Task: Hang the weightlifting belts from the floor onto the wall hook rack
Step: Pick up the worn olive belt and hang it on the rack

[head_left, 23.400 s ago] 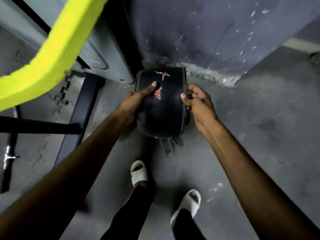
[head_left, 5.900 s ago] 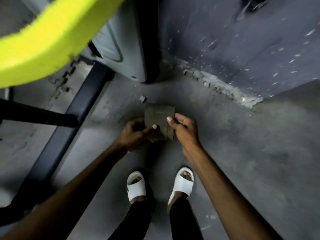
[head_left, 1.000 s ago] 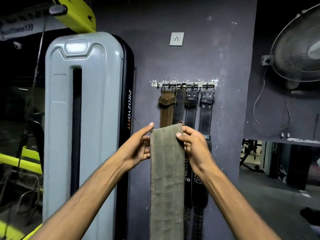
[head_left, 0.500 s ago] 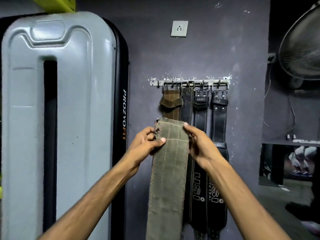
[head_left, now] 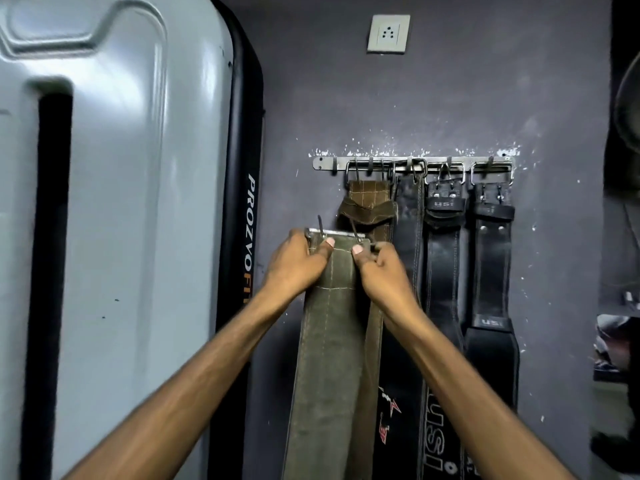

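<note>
An olive-green suede belt hangs straight down in front of me, its metal buckle bar at the top. My left hand grips the belt's upper left corner and my right hand grips the upper right corner, thumbs on the front. The buckle is below the metal hook rack on the dark wall, under its left end. A brown belt, a black stitched belt and two black USI belts hang from the rack's hooks.
A tall grey machine shroud with a black PROZOFIT edge stands close on the left. A white wall socket sits above the rack. A fan shows at the right edge.
I have come closer to the wall and raised the green belt; its buckle bar and prongs now show above my fingers, nearer the rack's left end.
</note>
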A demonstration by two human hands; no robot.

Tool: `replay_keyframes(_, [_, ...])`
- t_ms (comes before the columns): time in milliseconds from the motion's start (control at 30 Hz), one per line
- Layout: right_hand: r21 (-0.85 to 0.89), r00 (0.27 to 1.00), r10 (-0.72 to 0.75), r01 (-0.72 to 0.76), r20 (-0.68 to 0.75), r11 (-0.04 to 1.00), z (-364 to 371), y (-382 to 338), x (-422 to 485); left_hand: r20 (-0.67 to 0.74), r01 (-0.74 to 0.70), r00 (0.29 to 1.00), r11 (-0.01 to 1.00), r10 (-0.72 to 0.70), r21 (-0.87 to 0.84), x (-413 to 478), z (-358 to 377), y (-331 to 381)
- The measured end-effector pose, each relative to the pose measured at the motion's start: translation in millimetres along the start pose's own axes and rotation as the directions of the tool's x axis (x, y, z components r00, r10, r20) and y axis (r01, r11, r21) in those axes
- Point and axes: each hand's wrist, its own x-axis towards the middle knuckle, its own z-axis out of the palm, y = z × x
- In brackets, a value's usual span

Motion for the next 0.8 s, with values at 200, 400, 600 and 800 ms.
replay_keyframes(200, [-0.271, 0.919, -0.387, 0.355, -0.077, 0.895, 22, 8, 71, -0.141, -0.168, 0.969, 0.958, 0.205, 0.234, 81, 18, -10])
replay_keyframes(400, [-0.494, 0.828, -0.556, 0.454, -0.072, 0.741, 34, -14, 173, -0.243, -0.262, 0.91, 0.92, 0.335, 0.291, 182, 27, -3])
replay_keyframes(600, [-0.719, 0.811, -0.582, 0.369, -0.06, 0.589, 40, -8, 228, -0.2, -0.241, 0.927, 0.911, 0.318, 0.334, 251, 46, -16])
replay_keyframes(800, [-0.801, 0.785, -0.617, 0.334, -0.055, 0.497, 42, 29, 213, -0.257, -0.314, 0.879, 0.892, 0.403, 0.324, 244, 74, -53])
